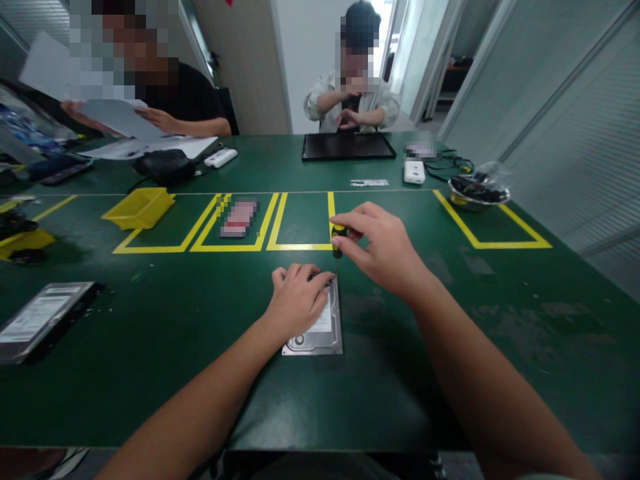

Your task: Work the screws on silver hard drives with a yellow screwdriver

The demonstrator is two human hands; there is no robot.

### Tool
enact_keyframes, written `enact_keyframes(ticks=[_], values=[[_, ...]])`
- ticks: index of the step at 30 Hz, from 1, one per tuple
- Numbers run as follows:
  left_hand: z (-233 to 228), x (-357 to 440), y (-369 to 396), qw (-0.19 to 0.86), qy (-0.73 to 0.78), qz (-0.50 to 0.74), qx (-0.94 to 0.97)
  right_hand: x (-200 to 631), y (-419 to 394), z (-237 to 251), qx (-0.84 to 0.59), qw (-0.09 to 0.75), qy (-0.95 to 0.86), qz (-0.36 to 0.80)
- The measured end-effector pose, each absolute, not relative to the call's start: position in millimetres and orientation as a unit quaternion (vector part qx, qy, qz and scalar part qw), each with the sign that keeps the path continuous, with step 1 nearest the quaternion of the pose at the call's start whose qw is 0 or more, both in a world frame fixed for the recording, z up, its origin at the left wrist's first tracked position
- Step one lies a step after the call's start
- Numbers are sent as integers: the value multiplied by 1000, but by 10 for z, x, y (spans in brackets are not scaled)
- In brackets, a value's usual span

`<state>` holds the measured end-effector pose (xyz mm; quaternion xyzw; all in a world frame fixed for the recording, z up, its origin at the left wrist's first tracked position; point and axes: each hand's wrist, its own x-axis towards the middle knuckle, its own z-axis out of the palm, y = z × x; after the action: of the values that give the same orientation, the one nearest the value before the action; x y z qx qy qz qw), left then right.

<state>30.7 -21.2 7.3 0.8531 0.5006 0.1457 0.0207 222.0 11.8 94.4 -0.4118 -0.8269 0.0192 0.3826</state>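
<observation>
A silver hard drive [325,338] with a white label lies flat on the green table in front of me. My left hand [299,297] rests across its far and left part, holding it, with the index finger reaching to the far right corner. That hand hides much of the label. Above the same corner, my right hand [373,243] pinches a small black and yellow screwdriver [339,231] between thumb and fingers. The screwdriver stands upright, its thin shaft pointing down at the corner; whether the tip sits in a screw is too small to tell.
Another hard drive [43,317] lies at the left. Farther back are a yellow bin [140,208], yellow tape outlines [227,249], a pinkish blurred item [240,219] and a metal bowl [477,199] of dark parts. Two people sit opposite, one behind a black panel [349,147], one holding papers [117,117].
</observation>
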Motion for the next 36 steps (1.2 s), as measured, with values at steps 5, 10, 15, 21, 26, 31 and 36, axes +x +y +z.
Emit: enact_keyframes(ticks=[5,10,15,21,26,31,36], values=[[66,310,-206,21,499,148,854,2220,106,967,-395,391,-831,16],[70,302,-206,22,496,148,855,2219,114,951,-388,396,-832,5],[81,303,-211,27,495,148,856,2189,140,900,-398,408,-822,1],[69,300,-210,29,496,153,855,2196,122,934,-392,403,-827,9],[60,300,-213,34,499,162,851,2227,127,945,-399,400,-825,6],[65,299,-219,35,504,166,847,2231,139,927,-419,403,-814,-1],[74,305,-221,38,505,164,846,2211,145,915,-429,416,-802,5]])
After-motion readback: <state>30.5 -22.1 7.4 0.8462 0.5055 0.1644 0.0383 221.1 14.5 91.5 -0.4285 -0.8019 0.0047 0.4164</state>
